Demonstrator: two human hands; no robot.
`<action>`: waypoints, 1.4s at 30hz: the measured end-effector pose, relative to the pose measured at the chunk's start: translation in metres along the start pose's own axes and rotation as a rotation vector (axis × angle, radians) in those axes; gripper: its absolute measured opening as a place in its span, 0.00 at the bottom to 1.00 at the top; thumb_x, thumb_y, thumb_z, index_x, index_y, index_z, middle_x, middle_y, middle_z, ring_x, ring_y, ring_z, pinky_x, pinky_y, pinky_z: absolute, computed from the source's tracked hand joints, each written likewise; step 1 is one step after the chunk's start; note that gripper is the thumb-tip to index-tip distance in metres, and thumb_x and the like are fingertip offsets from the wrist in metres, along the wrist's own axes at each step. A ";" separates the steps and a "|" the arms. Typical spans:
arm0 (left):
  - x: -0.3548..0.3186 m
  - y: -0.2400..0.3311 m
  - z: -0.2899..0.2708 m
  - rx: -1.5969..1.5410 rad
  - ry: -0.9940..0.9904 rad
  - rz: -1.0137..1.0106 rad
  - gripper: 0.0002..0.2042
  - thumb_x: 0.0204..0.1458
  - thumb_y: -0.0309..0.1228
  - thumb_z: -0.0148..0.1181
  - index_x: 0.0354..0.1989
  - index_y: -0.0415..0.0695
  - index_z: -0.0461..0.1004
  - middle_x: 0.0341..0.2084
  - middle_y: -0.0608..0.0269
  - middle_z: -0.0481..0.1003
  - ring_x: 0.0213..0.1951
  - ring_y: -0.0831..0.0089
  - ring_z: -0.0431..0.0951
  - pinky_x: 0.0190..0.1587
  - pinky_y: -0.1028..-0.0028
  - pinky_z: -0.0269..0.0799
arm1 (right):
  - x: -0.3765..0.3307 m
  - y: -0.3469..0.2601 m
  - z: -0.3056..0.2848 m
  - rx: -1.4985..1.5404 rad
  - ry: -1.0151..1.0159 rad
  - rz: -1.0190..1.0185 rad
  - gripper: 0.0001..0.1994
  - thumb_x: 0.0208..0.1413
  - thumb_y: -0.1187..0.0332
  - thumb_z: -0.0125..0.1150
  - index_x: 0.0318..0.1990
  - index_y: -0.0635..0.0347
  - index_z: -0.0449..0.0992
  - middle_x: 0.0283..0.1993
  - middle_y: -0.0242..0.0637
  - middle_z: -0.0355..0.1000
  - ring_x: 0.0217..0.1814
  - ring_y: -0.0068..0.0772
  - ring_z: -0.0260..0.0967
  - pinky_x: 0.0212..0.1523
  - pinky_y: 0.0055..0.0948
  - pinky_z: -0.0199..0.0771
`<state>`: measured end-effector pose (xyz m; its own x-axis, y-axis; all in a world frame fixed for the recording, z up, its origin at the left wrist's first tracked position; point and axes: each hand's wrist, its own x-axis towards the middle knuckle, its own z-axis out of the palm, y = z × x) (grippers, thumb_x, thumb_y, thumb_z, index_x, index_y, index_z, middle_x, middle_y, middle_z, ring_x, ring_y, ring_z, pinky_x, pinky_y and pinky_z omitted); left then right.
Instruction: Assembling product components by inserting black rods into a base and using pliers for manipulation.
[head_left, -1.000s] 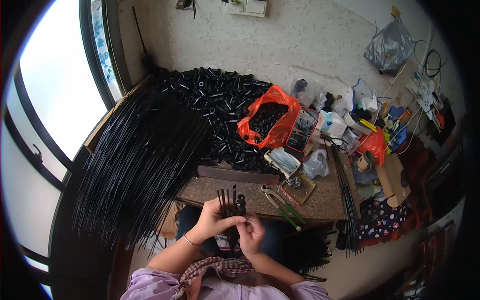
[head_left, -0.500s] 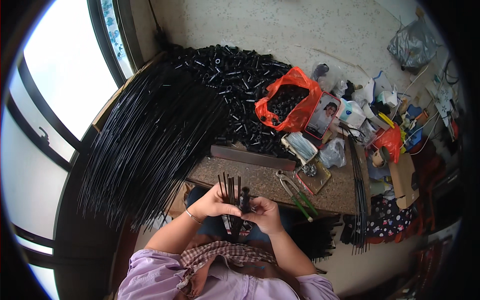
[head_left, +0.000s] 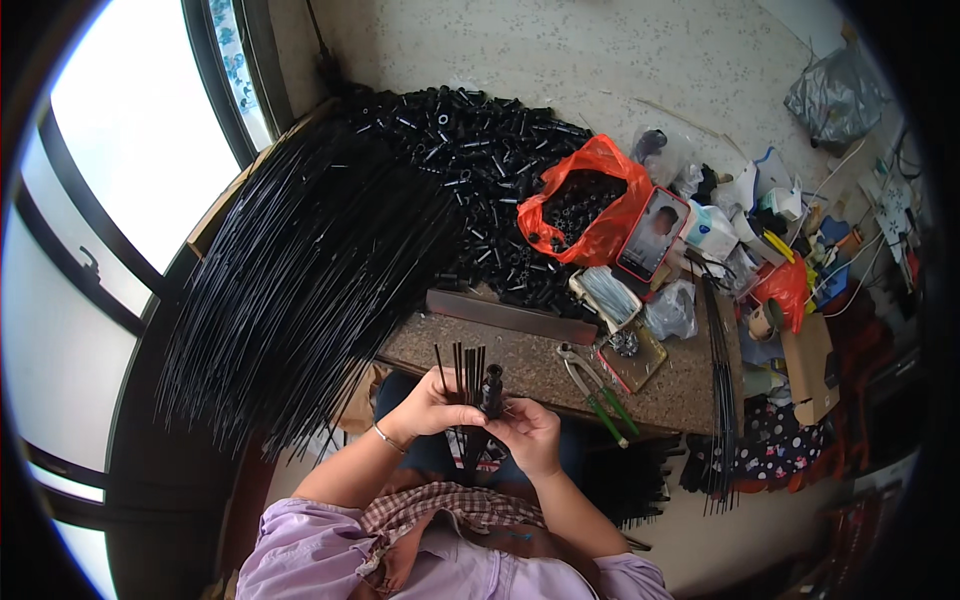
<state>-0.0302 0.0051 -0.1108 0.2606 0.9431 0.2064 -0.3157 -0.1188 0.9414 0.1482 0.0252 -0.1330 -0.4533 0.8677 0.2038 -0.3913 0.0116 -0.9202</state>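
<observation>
My left hand (head_left: 425,408) is closed around several thin black rods (head_left: 470,362), which stand up in a loose fan between its fingers. Its thumb reaches across to a short black tube-shaped part (head_left: 492,385) held upright beside the rods. From the right, my right hand (head_left: 532,436) pinches near the lower end of that part. Whether a rod runs inside the part is hidden by the fingers. Both hands are above my lap, in front of the table's near edge. Lower rod ends show dark below my hands.
A large sheaf of black rods (head_left: 290,270) spreads over the table's left side. Behind lies a heap of black tubes (head_left: 490,150). Further right are a red plastic bag (head_left: 625,205), a phone (head_left: 652,235), green-handled pincers (head_left: 595,398), and a dark metal bar (head_left: 510,318).
The black part has turned slightly, showing its upper end more. My right hand has shifted a little lower on it. The whole view has moved slightly; the left hand keeps the rods.
</observation>
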 end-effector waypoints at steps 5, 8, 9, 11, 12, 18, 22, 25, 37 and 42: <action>0.004 0.011 0.035 0.714 0.200 0.263 0.22 0.37 0.31 0.69 0.40 0.39 0.68 0.32 0.56 0.71 0.38 0.65 0.73 0.42 0.70 0.68 | 0.008 -0.012 0.007 -0.039 0.132 0.041 0.10 0.45 0.78 0.64 0.34 0.66 0.70 0.31 0.32 0.72 0.33 0.18 0.69 0.33 0.17 0.70; -0.006 0.004 0.034 0.656 0.251 0.014 0.15 0.39 0.26 0.65 0.36 0.39 0.68 0.28 0.56 0.70 0.33 0.65 0.72 0.38 0.71 0.68 | 0.007 -0.009 0.005 -0.495 0.222 -0.160 0.11 0.42 0.77 0.67 0.32 0.63 0.70 0.30 0.30 0.68 0.27 0.17 0.62 0.27 0.18 0.65; -0.004 0.006 0.035 0.653 0.251 0.016 0.15 0.39 0.26 0.65 0.36 0.39 0.68 0.28 0.56 0.70 0.33 0.65 0.72 0.38 0.71 0.68 | 0.007 -0.005 0.003 -0.498 0.222 -0.160 0.11 0.42 0.77 0.67 0.32 0.63 0.70 0.30 0.30 0.68 0.27 0.17 0.62 0.27 0.18 0.65; 0.003 0.012 0.039 0.582 0.206 0.049 0.12 0.41 0.22 0.60 0.35 0.39 0.68 0.27 0.60 0.70 0.31 0.70 0.70 0.36 0.73 0.68 | 0.004 0.002 0.000 -0.400 0.131 -0.324 0.11 0.40 0.78 0.67 0.31 0.62 0.70 0.30 0.30 0.66 0.26 0.18 0.59 0.26 0.18 0.63; 0.003 0.010 0.037 0.582 0.211 0.043 0.12 0.41 0.22 0.60 0.35 0.39 0.68 0.27 0.60 0.70 0.31 0.70 0.70 0.36 0.73 0.68 | 0.003 -0.005 0.006 -0.482 0.127 -0.330 0.11 0.41 0.79 0.66 0.31 0.63 0.69 0.31 0.29 0.65 0.28 0.17 0.61 0.28 0.17 0.63; 0.005 -0.003 0.032 0.428 0.282 0.010 0.13 0.39 0.17 0.57 0.37 0.37 0.68 0.28 0.61 0.71 0.31 0.76 0.70 0.36 0.74 0.68 | 0.011 0.002 0.011 0.018 0.188 0.077 0.19 0.41 0.78 0.67 0.38 0.60 0.63 0.35 0.29 0.65 0.33 0.18 0.63 0.37 0.19 0.66; 0.002 -0.008 0.035 0.323 0.196 0.045 0.09 0.39 0.16 0.54 0.31 0.37 0.68 0.28 0.63 0.71 0.33 0.75 0.71 0.39 0.75 0.67 | 0.022 -0.014 -0.007 -0.009 0.004 0.245 0.25 0.36 0.72 0.72 0.41 0.58 0.63 0.37 0.28 0.63 0.37 0.19 0.60 0.42 0.21 0.65; 0.003 -0.011 0.036 0.384 0.182 0.052 0.09 0.41 0.15 0.53 0.32 0.37 0.68 0.27 0.62 0.70 0.32 0.75 0.72 0.38 0.75 0.69 | 0.025 -0.024 -0.009 -0.281 -0.005 0.050 0.25 0.35 0.69 0.73 0.44 0.58 0.67 0.37 0.30 0.61 0.35 0.20 0.61 0.36 0.21 0.66; 0.027 0.083 0.047 0.271 -0.012 0.333 0.07 0.43 0.19 0.59 0.31 0.36 0.70 0.28 0.58 0.73 0.36 0.72 0.74 0.37 0.73 0.69 | -0.010 -0.111 0.021 -1.064 -0.140 -0.907 0.14 0.34 0.79 0.67 0.35 0.64 0.77 0.27 0.35 0.67 0.29 0.36 0.66 0.30 0.28 0.69; 0.016 0.079 0.047 0.068 0.318 0.278 0.09 0.45 0.21 0.61 0.25 0.40 0.65 0.17 0.70 0.67 0.21 0.83 0.66 0.25 0.81 0.62 | -0.024 -0.064 -0.082 -1.528 0.173 -0.348 0.22 0.41 0.72 0.65 0.48 0.58 0.70 0.47 0.47 0.64 0.48 0.49 0.62 0.46 0.38 0.65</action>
<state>-0.0077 -0.0042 -0.0206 -0.1236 0.9199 0.3721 -0.2707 -0.3920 0.8792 0.2494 0.0442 -0.1066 -0.3820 0.7584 0.5282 0.7418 0.5925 -0.3142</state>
